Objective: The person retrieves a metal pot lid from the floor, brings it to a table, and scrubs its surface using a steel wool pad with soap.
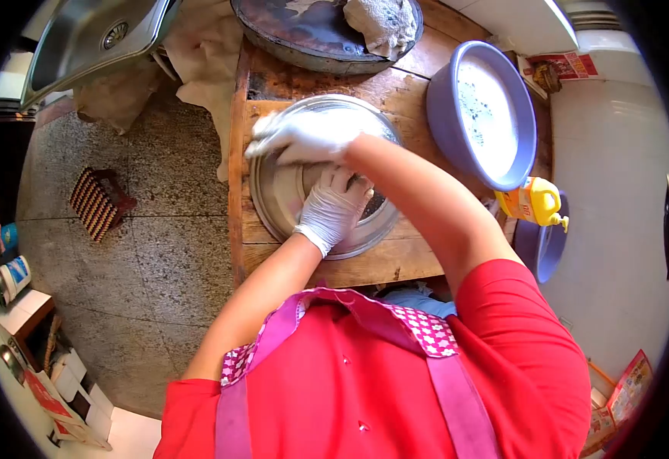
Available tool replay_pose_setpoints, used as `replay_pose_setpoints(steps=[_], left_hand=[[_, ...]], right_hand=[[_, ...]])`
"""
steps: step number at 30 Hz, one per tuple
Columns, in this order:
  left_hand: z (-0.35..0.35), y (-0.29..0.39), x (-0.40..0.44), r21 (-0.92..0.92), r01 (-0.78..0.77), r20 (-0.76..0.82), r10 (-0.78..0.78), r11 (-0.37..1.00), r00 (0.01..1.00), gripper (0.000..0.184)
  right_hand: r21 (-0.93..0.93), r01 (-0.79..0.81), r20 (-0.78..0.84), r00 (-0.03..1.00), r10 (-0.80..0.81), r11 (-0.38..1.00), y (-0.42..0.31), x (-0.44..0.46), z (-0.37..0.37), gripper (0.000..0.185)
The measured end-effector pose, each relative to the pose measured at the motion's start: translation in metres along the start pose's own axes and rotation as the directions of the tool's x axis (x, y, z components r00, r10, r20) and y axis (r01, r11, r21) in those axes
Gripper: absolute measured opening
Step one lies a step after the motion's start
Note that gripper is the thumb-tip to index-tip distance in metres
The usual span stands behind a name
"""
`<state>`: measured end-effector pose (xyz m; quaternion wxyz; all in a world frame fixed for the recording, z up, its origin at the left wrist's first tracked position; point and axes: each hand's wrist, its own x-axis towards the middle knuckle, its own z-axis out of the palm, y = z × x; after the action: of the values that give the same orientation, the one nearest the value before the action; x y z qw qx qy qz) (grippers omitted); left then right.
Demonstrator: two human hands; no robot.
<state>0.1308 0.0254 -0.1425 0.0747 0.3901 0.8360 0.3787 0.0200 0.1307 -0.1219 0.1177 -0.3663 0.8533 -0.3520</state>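
Observation:
On the wooden table lies a wide, round metal basin [273, 208] with a shiny rim. My left hand [331, 208], in a thin white glove, reaches into its middle, fingers bent over a dark patch; what they grip there is hidden. Over it crosses my right hand [308, 139], also gloved in white and slightly blurred. Its fingers point left, stretched and apart, above the basin's far left part. The right forearm covers part of the basin's right side.
A purple tub [443, 122] of sudsy water stands right, with a yellow pump bottle [529, 200] and another purple basin [552, 249] nearby. Behind is a dark round lid or pan [296, 34] bearing a crumpled cloth [380, 27]. A steel sink [90, 57] is left; a small stool [99, 203] stands on the floor.

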Motion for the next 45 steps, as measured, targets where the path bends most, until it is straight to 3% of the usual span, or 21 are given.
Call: replay_pose_setpoints(steps=[2, 3, 4, 5, 6, 8, 9, 10, 12, 15, 18, 22, 24, 28, 31, 33, 34, 35, 38, 42, 45], left_hand=[[0.014, -0.010, -0.005, -0.166, -0.015, 0.006, 0.016, 0.986, 1.000, 0.052], [0.015, -0.013, -0.009, -0.057, -0.004, 0.058, 0.008, 0.998, 0.998, 0.064], [-0.002, -0.003, -0.004, 0.264, -0.160, 0.041, 0.155, 0.951, 0.987, 0.052], [-0.002, -0.002, -0.002, 0.109, -0.110, -0.045, 0.115, 0.988, 0.992, 0.045], [-0.002, -0.002, 0.001, -0.053, -0.070, -0.121, 0.063, 0.996, 0.991, 0.038], [-0.002, -0.002, 0.005, -0.002, -0.149, -0.229, 0.144, 0.989, 0.963, 0.029], [-0.001, -0.004, 0.006, 0.002, -0.157, -0.239, 0.153, 0.988, 0.959, 0.029], [0.000, -0.004, 0.006, 0.002, -0.164, -0.245, 0.159, 0.987, 0.956, 0.029], [-0.002, -0.002, 0.006, -0.041, -0.133, -0.261, 0.118, 0.990, 0.958, 0.030], [0.005, -0.002, 0.008, -0.074, -0.090, -0.259, 0.068, 0.993, 0.964, 0.033], [0.004, -0.001, 0.007, -0.047, -0.090, -0.245, 0.076, 0.995, 0.967, 0.036], [0.000, 0.003, 0.006, -0.031, -0.053, -0.212, 0.045, 0.998, 0.976, 0.038], [0.005, 0.000, 0.005, 0.011, -0.076, -0.252, 0.077, 0.997, 0.965, 0.037], [0.006, 0.000, 0.007, 0.029, -0.066, -0.242, 0.071, 0.997, 0.968, 0.045], [0.005, 0.005, 0.004, 0.033, -0.053, -0.215, 0.059, 0.998, 0.975, 0.047], [0.004, 0.004, 0.006, 0.065, -0.037, -0.207, 0.050, 0.997, 0.977, 0.047], [0.006, 0.003, 0.006, 0.063, -0.050, -0.212, 0.062, 0.997, 0.975, 0.048], [0.004, 0.004, 0.007, 0.072, -0.037, -0.196, 0.050, 0.997, 0.979, 0.048], [-0.001, 0.009, 0.009, 0.051, -0.025, -0.170, 0.033, 0.998, 0.985, 0.050], [0.000, 0.009, 0.008, 0.105, -0.036, -0.140, 0.050, 0.994, 0.989, 0.051], [0.006, 0.004, 0.009, 0.146, -0.055, -0.172, 0.080, 0.988, 0.982, 0.049]], right_hand=[[-0.032, -0.258, 0.457, 0.856, 0.243, 0.966, -0.032, 0.036, 0.017, 0.046], [-0.004, -0.137, 0.319, 0.938, 0.132, 0.991, -0.019, 0.027, 0.027, 0.045], [-0.003, -0.017, 0.178, 0.984, 0.018, 1.000, -0.010, 0.016, 0.026, 0.044], [0.037, 0.005, 0.032, 0.999, -0.006, 0.999, 0.002, -0.001, 0.017, 0.043], [-0.029, -0.181, 0.060, 0.981, 0.182, 0.983, -0.012, -0.017, -0.021, 0.050], [-0.088, -0.256, -0.198, 0.952, 0.235, 0.963, 0.005, -0.074, -0.029, 0.050], [-0.187, -0.362, -0.301, 0.906, 0.297, 0.913, -0.008, -0.105, -0.022, 0.051], [-0.070, -0.567, -0.332, 0.789, 0.517, 0.821, -0.023, -0.136, -0.004, 0.052], [-0.129, -0.670, -0.488, 0.685, 0.541, 0.731, -0.056, -0.182, 0.031, 0.053], [-0.111, -0.687, -0.480, 0.669, 0.567, 0.718, -0.072, -0.172, 0.034, 0.051], [-0.160, -0.407, -0.364, 0.871, 0.329, 0.899, -0.007, -0.103, -0.008, 0.045], [-0.158, -0.446, -0.175, 0.891, 0.419, 0.881, -0.006, -0.052, -0.023, 0.045], [-0.172, -0.356, -0.338, 0.897, 0.284, 0.919, 0.002, -0.089, -0.011, 0.042], [-0.089, -0.566, -0.438, 0.761, 0.478, 0.820, -0.062, -0.209, 0.026, 0.047], [0.102, -0.672, -0.484, 0.611, 0.626, 0.734, -0.057, -0.199, 0.028, 0.047], [-0.043, -0.533, -0.533, 0.727, 0.432, 0.845, -0.009, -0.151, 0.001, 0.040], [-0.094, -0.393, -0.503, 0.811, 0.297, 0.915, 0.010, -0.113, -0.016, 0.034], [0.023, -0.370, -0.378, 0.857, 0.350, 0.929, 0.012, -0.076, -0.030, 0.030], [-0.128, -0.567, 0.123, 0.805, 0.580, 0.814, 0.023, 0.013, -0.019, 0.041], [-0.026, -0.678, 0.018, 0.735, 0.678, 0.735, 0.036, -0.011, -0.026, 0.044], [0.300, -0.663, -0.243, 0.642, 0.727, 0.686, 0.052, -0.115, -0.038, 0.043]])
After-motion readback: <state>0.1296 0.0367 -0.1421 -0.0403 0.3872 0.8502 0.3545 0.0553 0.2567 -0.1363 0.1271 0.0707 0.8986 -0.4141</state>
